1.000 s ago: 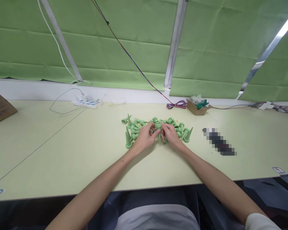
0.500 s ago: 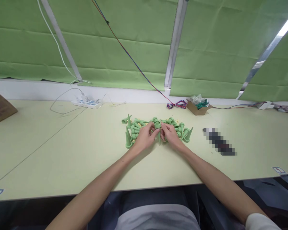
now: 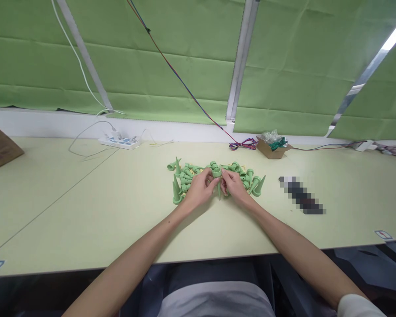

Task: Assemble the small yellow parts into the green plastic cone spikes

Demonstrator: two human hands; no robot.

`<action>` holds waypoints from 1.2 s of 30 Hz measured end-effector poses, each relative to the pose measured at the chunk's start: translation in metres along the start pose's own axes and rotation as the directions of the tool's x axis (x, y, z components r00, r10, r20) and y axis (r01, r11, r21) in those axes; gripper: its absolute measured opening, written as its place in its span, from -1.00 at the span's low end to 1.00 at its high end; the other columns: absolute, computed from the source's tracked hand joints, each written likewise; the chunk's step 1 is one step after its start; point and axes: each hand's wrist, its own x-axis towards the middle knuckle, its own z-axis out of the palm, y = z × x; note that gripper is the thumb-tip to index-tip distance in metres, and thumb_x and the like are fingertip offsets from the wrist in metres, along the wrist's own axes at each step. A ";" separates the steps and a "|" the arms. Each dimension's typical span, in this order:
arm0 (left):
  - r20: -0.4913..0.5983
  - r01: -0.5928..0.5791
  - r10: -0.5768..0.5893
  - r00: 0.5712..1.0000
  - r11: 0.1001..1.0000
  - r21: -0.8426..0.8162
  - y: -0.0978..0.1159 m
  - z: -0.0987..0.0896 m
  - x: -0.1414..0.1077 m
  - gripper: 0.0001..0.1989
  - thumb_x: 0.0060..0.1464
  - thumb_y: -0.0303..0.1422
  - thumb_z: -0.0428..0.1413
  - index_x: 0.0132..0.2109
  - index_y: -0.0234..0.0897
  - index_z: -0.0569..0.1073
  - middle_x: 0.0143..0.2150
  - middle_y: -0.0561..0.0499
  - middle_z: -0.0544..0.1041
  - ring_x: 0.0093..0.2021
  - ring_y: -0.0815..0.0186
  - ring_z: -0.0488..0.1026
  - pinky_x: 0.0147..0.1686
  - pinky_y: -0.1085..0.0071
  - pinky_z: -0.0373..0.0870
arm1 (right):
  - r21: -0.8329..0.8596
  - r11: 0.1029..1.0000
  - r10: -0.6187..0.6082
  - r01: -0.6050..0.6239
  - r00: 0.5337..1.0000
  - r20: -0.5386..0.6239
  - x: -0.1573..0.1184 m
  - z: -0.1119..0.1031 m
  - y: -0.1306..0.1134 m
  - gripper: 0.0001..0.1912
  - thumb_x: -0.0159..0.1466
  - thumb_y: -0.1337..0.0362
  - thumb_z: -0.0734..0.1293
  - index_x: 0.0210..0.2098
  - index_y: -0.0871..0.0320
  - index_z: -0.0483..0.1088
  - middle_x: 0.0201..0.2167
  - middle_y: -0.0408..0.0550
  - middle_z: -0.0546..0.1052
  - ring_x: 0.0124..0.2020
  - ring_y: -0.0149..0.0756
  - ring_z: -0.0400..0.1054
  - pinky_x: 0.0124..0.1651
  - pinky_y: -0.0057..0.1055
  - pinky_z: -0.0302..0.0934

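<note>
Between my hands is a green plastic watering spike (image 3: 217, 173), its round open collar up and its pointed end down. My left hand (image 3: 199, 187) grips the collar from the left with thumb and fingers. From the other side, the fingers of my right hand (image 3: 234, 185) are closed against the same spike; exactly what the fingertips press is partly hidden. Around and behind both hands lies a pile of similar green spikes (image 3: 186, 173), some standing on their collars with points up, others on their sides. Small yellowish bits show among them.
A power strip (image 3: 120, 142) with white cables lies at the back left. Behind the pile are a coiled cable (image 3: 243, 144) and a small cardboard box (image 3: 272, 151) holding clear plastic and dark green items. A pixelated dark object (image 3: 302, 196) rests on the right of the table (image 3: 119, 220).
</note>
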 end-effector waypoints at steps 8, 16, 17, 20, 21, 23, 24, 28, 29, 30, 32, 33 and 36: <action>0.007 0.001 -0.001 1.000 1.000 0.015 0.001 0.000 -0.001 -0.80 0.17 -0.22 0.05 -0.33 -0.23 0.26 -0.46 0.06 0.41 -0.46 0.34 0.33 -0.42 0.41 0.19 | 0.027 1.000 0.004 -0.004 1.000 0.000 0.000 0.001 0.000 -0.44 0.30 -0.16 0.20 -0.64 0.09 0.16 -0.81 -0.23 0.23 -0.80 -0.45 0.07 -0.73 -0.44 -0.03; 0.008 0.003 -0.003 1.000 1.000 0.031 0.001 -0.001 0.000 -0.79 0.16 -0.22 0.05 -0.34 -0.23 0.25 -0.45 0.05 0.40 -0.46 0.35 0.32 -0.42 0.41 0.18 | 0.008 1.000 0.009 -0.009 1.000 -0.004 0.000 0.001 -0.001 -0.44 0.30 -0.16 0.19 -0.64 0.09 0.16 -0.81 -0.23 0.23 -0.80 -0.45 0.06 -0.73 -0.43 -0.02; 0.006 0.002 -0.002 1.000 0.999 0.034 0.001 -0.001 0.000 -0.79 0.16 -0.23 0.05 -0.35 -0.23 0.25 -0.45 0.06 0.40 -0.46 0.35 0.32 -0.43 0.41 0.18 | 0.008 1.000 0.008 -0.008 1.000 -0.003 0.000 0.001 -0.001 -0.44 0.31 -0.16 0.19 -0.64 0.09 0.16 -0.81 -0.23 0.23 -0.80 -0.45 0.06 -0.73 -0.43 -0.02; -0.003 0.000 0.000 1.000 1.000 0.026 0.001 -0.001 0.000 -0.80 0.15 -0.23 0.06 -0.35 -0.23 0.26 -0.46 0.05 0.40 -0.47 0.35 0.32 -0.44 0.41 0.18 | 0.005 1.000 0.008 -0.008 1.000 -0.001 0.000 0.001 -0.001 -0.44 0.31 -0.15 0.19 -0.64 0.09 0.16 -0.81 -0.23 0.23 -0.79 -0.45 0.06 -0.72 -0.43 -0.02; -0.005 0.000 0.000 1.000 1.000 0.016 0.002 -0.001 0.000 -0.80 0.15 -0.23 0.06 -0.35 -0.23 0.26 -0.46 0.05 0.40 -0.47 0.35 0.32 -0.44 0.41 0.18 | 0.002 1.000 0.009 -0.009 1.000 0.000 0.000 0.000 -0.001 -0.44 0.32 -0.15 0.19 -0.64 0.09 0.16 -0.81 -0.23 0.23 -0.79 -0.45 0.06 -0.72 -0.43 -0.02; -0.001 0.007 -0.007 1.000 1.000 -0.012 0.002 -0.001 0.000 -0.79 0.14 -0.23 0.07 -0.36 -0.23 0.26 -0.47 0.05 0.40 -0.48 0.35 0.33 -0.45 0.41 0.19 | -0.017 1.000 0.001 -0.001 1.000 0.001 0.000 0.000 -0.001 -0.44 0.32 -0.16 0.18 -0.64 0.09 0.16 -0.81 -0.23 0.23 -0.79 -0.44 0.07 -0.71 -0.43 -0.01; 0.003 0.013 -0.013 1.000 1.000 -0.026 0.002 -0.001 0.000 -0.79 0.14 -0.23 0.07 -0.36 -0.23 0.26 -0.48 0.06 0.40 -0.48 0.34 0.33 -0.45 0.41 0.20 | -0.032 0.999 -0.008 0.008 1.000 0.001 0.000 0.000 -0.001 -0.44 0.32 -0.16 0.17 -0.63 0.09 0.17 -0.80 -0.23 0.24 -0.79 -0.44 0.07 -0.70 -0.43 0.00; 0.027 0.044 -0.042 0.999 0.995 -0.089 0.000 0.000 0.000 -0.78 0.15 -0.23 0.07 -0.36 -0.22 0.23 -0.52 0.09 0.36 -0.51 0.36 0.35 -0.47 0.42 0.21 | -0.100 0.994 -0.051 0.052 0.999 0.011 -0.002 -0.001 -0.003 -0.44 0.35 -0.14 0.15 -0.62 0.10 0.17 -0.78 -0.23 0.26 -0.76 -0.44 0.12 -0.63 -0.42 0.05; 0.037 0.053 -0.049 0.998 0.992 -0.113 0.000 0.000 0.000 -0.78 0.15 -0.22 0.07 -0.35 -0.22 0.23 -0.53 0.11 0.35 -0.52 0.37 0.34 -0.49 0.43 0.21 | -0.108 0.993 -0.055 0.056 0.998 0.012 -0.003 -0.001 -0.004 -0.44 0.35 -0.13 0.14 -0.62 0.10 0.17 -0.78 -0.23 0.26 -0.76 -0.44 0.12 -0.63 -0.42 0.05; 0.048 0.063 -0.057 0.997 0.988 -0.140 0.000 0.000 0.001 -0.78 0.15 -0.22 0.07 -0.34 -0.22 0.22 -0.53 0.12 0.34 -0.54 0.38 0.34 -0.51 0.43 0.21 | -0.112 0.992 -0.057 0.059 0.998 0.014 -0.003 -0.001 -0.004 -0.45 0.36 -0.13 0.14 -0.61 0.10 0.16 -0.78 -0.23 0.25 -0.76 -0.43 0.12 -0.62 -0.42 0.05; 0.071 0.095 -0.082 0.994 0.974 -0.204 0.001 0.000 0.001 -0.76 0.14 -0.20 0.08 -0.33 -0.21 0.21 -0.55 0.14 0.32 -0.58 0.40 0.33 -0.55 0.45 0.19 | -0.117 0.991 -0.064 0.065 0.998 0.015 -0.003 -0.001 -0.005 -0.46 0.36 -0.12 0.14 -0.60 0.10 0.16 -0.78 -0.24 0.24 -0.75 -0.43 0.11 -0.61 -0.41 0.04; 0.085 0.118 -0.100 0.991 0.963 -0.242 0.001 0.000 0.001 -0.75 0.13 -0.19 0.09 -0.33 -0.21 0.20 -0.56 0.16 0.31 -0.60 0.41 0.32 -0.57 0.46 0.19 | -0.119 0.991 -0.068 0.070 0.998 0.017 -0.004 -0.001 -0.005 -0.46 0.37 -0.11 0.13 -0.60 0.10 0.17 -0.78 -0.24 0.24 -0.75 -0.43 0.11 -0.60 -0.41 0.04; 0.140 0.209 -0.170 0.975 0.913 -0.350 0.001 0.000 0.002 -0.69 0.10 -0.14 0.13 -0.33 -0.20 0.17 -0.60 0.19 0.28 -0.66 0.42 0.30 -0.64 0.48 0.15 | -0.121 0.990 -0.071 0.074 0.997 0.022 -0.004 0.000 -0.005 -0.46 0.37 -0.12 0.14 -0.59 0.10 0.18 -0.78 -0.24 0.24 -0.74 -0.43 0.11 -0.59 -0.41 0.04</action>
